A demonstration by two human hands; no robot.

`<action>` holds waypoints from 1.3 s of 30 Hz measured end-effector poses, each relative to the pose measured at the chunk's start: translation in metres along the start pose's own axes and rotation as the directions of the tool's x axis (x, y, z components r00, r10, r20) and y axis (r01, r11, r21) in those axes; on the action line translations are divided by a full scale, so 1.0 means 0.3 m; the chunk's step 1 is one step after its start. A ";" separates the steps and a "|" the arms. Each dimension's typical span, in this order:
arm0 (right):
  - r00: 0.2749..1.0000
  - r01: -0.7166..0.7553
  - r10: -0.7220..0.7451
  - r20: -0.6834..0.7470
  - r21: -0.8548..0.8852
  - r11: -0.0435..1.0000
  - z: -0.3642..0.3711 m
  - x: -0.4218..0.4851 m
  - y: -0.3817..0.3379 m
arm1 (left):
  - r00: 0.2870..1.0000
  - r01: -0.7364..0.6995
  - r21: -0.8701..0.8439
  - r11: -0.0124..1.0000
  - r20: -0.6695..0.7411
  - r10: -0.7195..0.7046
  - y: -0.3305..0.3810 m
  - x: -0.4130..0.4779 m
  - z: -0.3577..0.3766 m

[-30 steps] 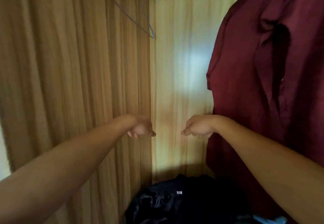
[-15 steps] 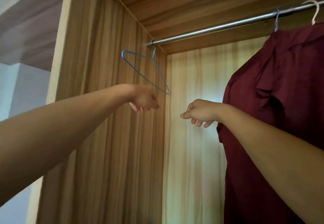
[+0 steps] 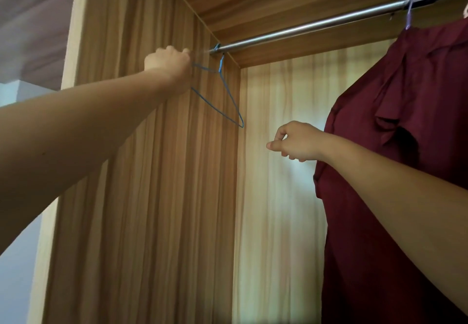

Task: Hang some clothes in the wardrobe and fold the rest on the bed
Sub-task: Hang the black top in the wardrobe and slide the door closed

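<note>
Curled fingers of the left hand (image 3: 167, 63) close round the near shoulder of a thin blue wire coat hanger (image 3: 229, 94), whose wire runs into the fist from the right; the fingertips themselves are turned away from the camera, so exactly how they sit on the wire cannot be told. That hanger is bare and hooked at the far left end of a round brushed steel rail (image 3: 316, 25), close against the striped wood-grain side panel (image 3: 141, 197) of the wardrobe, with its free shoulder angling down towards the pale back panel (image 3: 273, 222). Judged by its build, it will be very light and springy, apt to twist or swing if pulled by one end, so a hold nearer the twisted neck under the hook would likely lift it off the rail more cleanly. Further right, the right hand (image 3: 296, 143) hovers lower in the opening with its fingers loosely bent and thumb near forefinger, holding nothing. Just beyond it a dark red short-sleeved shirt (image 3: 395, 146) of soft, limp cloth hangs from the same rail on a lilac hanger hook (image 3: 409, 10). No label, brand or lettering can be read on anything in view.
</note>
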State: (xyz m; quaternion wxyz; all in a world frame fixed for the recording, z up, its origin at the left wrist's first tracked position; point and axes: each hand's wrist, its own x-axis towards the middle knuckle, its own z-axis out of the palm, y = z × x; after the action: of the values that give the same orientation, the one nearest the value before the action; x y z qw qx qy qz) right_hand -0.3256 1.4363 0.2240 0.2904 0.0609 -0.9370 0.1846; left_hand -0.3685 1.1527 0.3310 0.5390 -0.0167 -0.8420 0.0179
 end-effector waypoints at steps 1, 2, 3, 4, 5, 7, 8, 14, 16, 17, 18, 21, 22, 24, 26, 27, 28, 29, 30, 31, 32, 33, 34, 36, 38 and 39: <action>1.000 0.000 0.000 -0.006 -0.007 1.000 0.000 0.001 0.005 | 1.000 -0.009 -0.023 1.000 0.013 0.010 -0.004 0.001 0.004; 1.000 -0.003 0.003 -0.006 -0.010 1.000 0.001 0.003 0.010 | 1.000 -0.017 -0.039 0.999 0.023 0.018 -0.006 0.003 0.009; 1.000 -0.006 0.006 -0.005 -0.010 1.000 0.003 0.004 0.015 | 0.999 -0.018 -0.049 0.999 0.034 0.020 -0.006 0.005 0.015; 1.000 -0.010 0.010 -0.003 -0.008 1.000 0.004 0.005 0.020 | 0.999 -0.015 -0.058 0.998 0.039 0.017 -0.004 0.007 0.021; 1.000 -0.012 0.012 -0.003 -0.008 1.000 0.005 0.006 0.024 | 0.999 -0.007 -0.075 0.997 0.039 0.010 0.001 0.009 0.027; 1.000 -0.017 0.016 -0.009 -0.018 1.000 0.006 0.007 0.029 | 1.000 0.011 -0.121 0.993 0.026 -0.008 0.014 0.016 0.037; 1.000 -0.018 0.018 -0.013 -0.025 1.000 0.007 0.006 0.031 | 1.000 0.011 -0.146 0.989 0.008 -0.010 0.022 0.023 0.037; 0.999 -0.028 0.027 -0.027 -0.043 0.999 0.011 -0.010 0.055 | 0.999 0.031 -0.246 0.969 -0.034 -0.040 0.074 0.103 0.000; 0.999 -0.050 0.049 -0.021 -0.060 0.997 0.013 -0.023 0.074 | 0.999 0.013 -0.260 0.965 -0.033 -0.023 0.100 0.125 -0.009; 0.998 -0.062 0.061 -0.015 -0.068 0.996 0.016 -0.031 0.084 | 0.999 0.002 -0.261 0.965 -0.037 -0.012 0.115 0.135 -0.011; 0.997 -0.072 0.071 -0.010 -0.077 0.994 0.021 -0.038 0.098 | 0.999 -0.008 -0.258 0.966 -0.044 -0.003 0.130 0.144 -0.010; 0.995 -0.096 0.098 0.008 -0.120 0.988 0.036 -0.067 0.140 | 0.999 -0.040 -0.244 0.969 -0.023 0.036 0.172 0.164 0.021; 0.994 -0.110 0.112 0.008 -0.122 0.986 0.041 -0.074 0.156 | 0.998 -0.059 -0.248 0.967 -0.004 0.060 0.178 0.167 0.043; 0.990 -0.141 0.141 -0.006 -0.129 0.982 0.050 -0.085 0.190 | 0.990 -0.117 -0.271 0.955 0.042 0.134 0.173 0.161 0.100; 0.983 -0.180 0.182 -0.002 -0.152 0.972 0.062 -0.094 0.225 | 0.964 -0.205 -0.330 0.921 0.097 0.249 0.166 0.151 0.167; 0.976 -0.209 0.216 0.027 -0.161 0.965 0.075 -0.100 0.244 | 0.942 -0.256 -0.368 0.894 0.115 0.317 0.166 0.134 0.197; 0.962 -0.248 0.262 0.073 -0.155 0.956 0.096 -0.106 0.266 | 0.917 -0.301 -0.418 0.857 0.119 0.380 0.168 0.107 0.221; 0.942 -0.295 0.311 0.125 -0.136 0.946 0.121 -0.120 0.283 | 0.891 -0.343 -0.477 0.809 0.107 0.441 0.171 0.076 0.241; 0.918 -0.344 0.357 0.174 -0.103 0.933 0.154 -0.133 0.304 | 0.865 -0.366 -0.548 0.752 0.098 0.492 0.175 0.042 0.260; 0.896 -0.385 0.388 0.216 -0.060 0.921 0.188 -0.151 0.320 | 0.840 -0.371 -0.624 0.687 0.089 0.535 0.179 0.004 0.281; 0.881 -0.416 0.402 0.249 0.003 0.909 0.228 -0.165 0.335 | 0.819 -0.346 -0.695 0.630 0.104 0.564 0.183 -0.042 0.299; 0.877 -0.434 0.397 0.269 0.094 0.896 0.272 -0.180 0.346 | 0.801 -0.297 -0.756 0.583 0.136 0.584 0.188 -0.085 0.322; 0.884 -0.439 0.381 0.270 0.200 0.876 0.317 -0.192 0.351 | 0.779 -0.234 -0.793 0.563 0.194 0.597 0.194 -0.128 0.343; 0.901 -0.432 0.370 0.225 0.412 0.802 0.406 -0.219 0.361 | 0.699 -0.117 -0.812 0.572 0.342 0.629 0.205 -0.197 0.384; 0.894 -0.443 0.395 0.211 0.548 0.710 0.492 -0.260 0.365 | 0.571 -0.062 -0.763 0.643 0.502 0.650 0.211 -0.258 0.410; 0.893 -0.445 0.395 0.217 0.567 0.693 0.528 -0.284 0.365 | 0.479 -0.062 -0.722 0.689 0.584 0.655 0.218 -0.293 0.408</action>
State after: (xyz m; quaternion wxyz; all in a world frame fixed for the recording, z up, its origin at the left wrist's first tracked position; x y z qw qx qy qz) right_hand -0.3623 1.4777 0.0209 0.1687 -0.0585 -0.8278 0.5319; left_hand -0.4422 1.2123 0.1969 0.0340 -0.3692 -0.9197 -0.1293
